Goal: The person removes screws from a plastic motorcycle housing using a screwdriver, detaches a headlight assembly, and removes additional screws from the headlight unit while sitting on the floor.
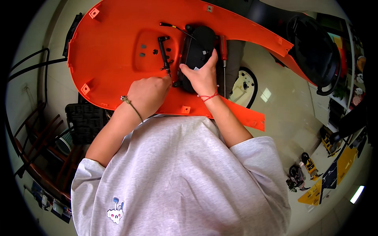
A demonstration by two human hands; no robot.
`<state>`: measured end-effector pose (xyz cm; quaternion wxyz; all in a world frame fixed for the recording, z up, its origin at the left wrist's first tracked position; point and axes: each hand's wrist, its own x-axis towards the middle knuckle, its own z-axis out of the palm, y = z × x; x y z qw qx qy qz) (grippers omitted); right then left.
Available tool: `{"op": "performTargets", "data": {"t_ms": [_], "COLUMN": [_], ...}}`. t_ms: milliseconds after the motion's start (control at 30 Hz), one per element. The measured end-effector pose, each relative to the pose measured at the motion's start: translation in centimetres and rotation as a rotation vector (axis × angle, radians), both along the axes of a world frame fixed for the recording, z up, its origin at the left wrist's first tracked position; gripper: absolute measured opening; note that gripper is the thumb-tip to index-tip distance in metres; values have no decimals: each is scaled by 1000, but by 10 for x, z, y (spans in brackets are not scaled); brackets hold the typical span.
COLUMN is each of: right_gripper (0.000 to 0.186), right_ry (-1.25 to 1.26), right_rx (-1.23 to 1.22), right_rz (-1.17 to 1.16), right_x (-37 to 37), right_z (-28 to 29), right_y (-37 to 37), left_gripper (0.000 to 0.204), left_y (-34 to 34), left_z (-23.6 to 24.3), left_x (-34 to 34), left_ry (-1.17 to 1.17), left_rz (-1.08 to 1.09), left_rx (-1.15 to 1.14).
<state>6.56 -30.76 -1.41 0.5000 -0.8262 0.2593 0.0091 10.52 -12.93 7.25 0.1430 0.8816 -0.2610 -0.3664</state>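
A large orange plastic panel [106,55] lies in front of me. My right hand [202,74] grips the lower part of a rounded black housing [199,49], thumb on its left side and a finger along its right. A thin black cable with a red tip [167,24] runs onto the housing. Left of it, a narrow black bracket [163,53] lies over the panel's recess. My left hand [149,93] is closed at the bracket's lower end; what its fingertips pinch is hidden. A red-handled screwdriver [223,49] lies right of the housing, its shaft toward me.
Clips [85,89] line the panel's rim. A black seat-like part [315,43] stands at the far right. Below left sit an opened black tool case [84,122] and a wooden chair [43,141]. A white, black-rimmed part [246,88] rests on the floor. Model vehicles [309,165] stand right.
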Motion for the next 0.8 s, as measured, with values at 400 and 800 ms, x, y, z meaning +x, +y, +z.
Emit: {"op": "performTargets", "data": {"t_ms": [400, 800], "right_gripper": [110, 103], "right_ry": [44, 164], "right_rx": [-49, 160], "right_rz": [10, -23], "right_x": [5, 12], "right_z": [4, 36], "right_y": [-2, -21], "left_gripper": [26, 26], "left_y": [-5, -4], "left_z": [8, 1], "left_x": [4, 5], "left_ry": [114, 149], "left_rz": [-46, -89], "left_rx": [46, 39]}}
